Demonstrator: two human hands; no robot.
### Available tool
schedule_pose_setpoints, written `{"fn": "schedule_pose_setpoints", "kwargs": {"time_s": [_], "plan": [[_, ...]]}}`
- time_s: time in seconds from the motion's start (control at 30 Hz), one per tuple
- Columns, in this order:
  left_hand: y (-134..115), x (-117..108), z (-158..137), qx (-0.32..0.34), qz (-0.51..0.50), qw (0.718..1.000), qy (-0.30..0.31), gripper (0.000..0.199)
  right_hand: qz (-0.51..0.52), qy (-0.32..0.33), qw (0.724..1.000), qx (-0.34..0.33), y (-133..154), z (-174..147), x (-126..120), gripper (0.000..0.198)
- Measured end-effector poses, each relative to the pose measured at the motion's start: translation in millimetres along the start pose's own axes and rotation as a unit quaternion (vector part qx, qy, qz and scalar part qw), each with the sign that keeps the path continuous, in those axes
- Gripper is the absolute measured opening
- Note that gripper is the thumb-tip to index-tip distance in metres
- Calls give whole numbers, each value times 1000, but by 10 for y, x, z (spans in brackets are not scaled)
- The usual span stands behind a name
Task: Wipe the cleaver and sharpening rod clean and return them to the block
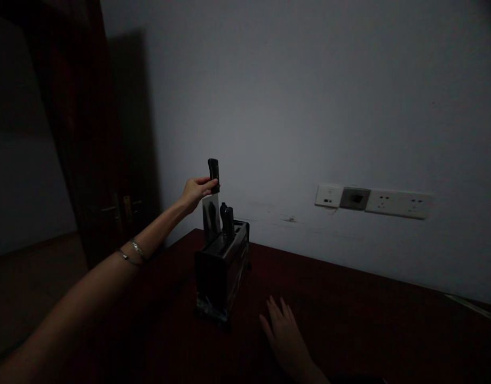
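Note:
My left hand (pixel 198 190) pinches the black handle of a cleaver (pixel 211 216), its wide blade pointing down. The lower end of the blade meets the slotted top of a dark knife block (pixel 213 277); how deep it sits in a slot I cannot tell. Just to the right of the blade, black knife handles (pixel 228 221) stick up from the same block. Fingers stretched out, my right hand (pixel 285 336) rests on the dark red table (pixel 329 282), right of the block and apart from it, holding nothing.
Behind the table rises a pale wall with a row of sockets (pixel 397 204) and a switch plate (pixel 329 196) at the right. At the left stands a dark door with a metal handle (pixel 127 208). A thin pale strip (pixel 473 308) lies along the table's far right edge.

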State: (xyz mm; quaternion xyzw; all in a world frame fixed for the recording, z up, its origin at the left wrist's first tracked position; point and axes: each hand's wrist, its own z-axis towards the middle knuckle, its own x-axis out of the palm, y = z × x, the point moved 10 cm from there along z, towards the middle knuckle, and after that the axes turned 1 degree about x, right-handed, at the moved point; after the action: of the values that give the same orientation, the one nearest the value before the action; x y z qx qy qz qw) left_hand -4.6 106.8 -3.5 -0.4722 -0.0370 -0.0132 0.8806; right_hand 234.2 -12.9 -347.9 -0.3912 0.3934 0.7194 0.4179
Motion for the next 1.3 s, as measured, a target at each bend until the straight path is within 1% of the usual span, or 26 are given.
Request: {"fn": "schedule_pose_setpoints", "kwargs": {"time_s": [0.17,0.27,0.47,0.6,0.77,0.83,0.9,1.0,1.07,1.17,1.3], "plan": [[170,-28,-107,-20,20,999,22,23,-2,16,1000,-5,24,7,20,55],[258,-36,-207,-34,42,998,41,21,4,8,1000,12,-14,9,16,59],[379,24,-421,-49,89,990,95,19,17,-1,1000,1,-8,6,2,57],[467,14,-512,-62,112,986,105,18,16,-4,1000,8,-24,6,-15,57],[538,37,-630,-64,136,979,137,15,28,8,999,-17,23,4,-1,54],[595,46,-689,-73,133,978,145,13,30,3,1000,5,-3,16,-25,56],[701,52,-756,-104,106,978,146,15,28,2,999,25,-12,30,-50,59],[877,63,-850,-159,61,975,143,23,21,18,999,33,24,41,-76,60],[941,52,-880,-177,61,973,138,25,17,33,999,30,55,40,-91,59],[949,30,-885,-181,80,971,135,24,11,50,998,34,74,33,-117,58],[898,57,-885,-176,80,969,153,26,5,66,997,40,79,35,-128,58]]}}
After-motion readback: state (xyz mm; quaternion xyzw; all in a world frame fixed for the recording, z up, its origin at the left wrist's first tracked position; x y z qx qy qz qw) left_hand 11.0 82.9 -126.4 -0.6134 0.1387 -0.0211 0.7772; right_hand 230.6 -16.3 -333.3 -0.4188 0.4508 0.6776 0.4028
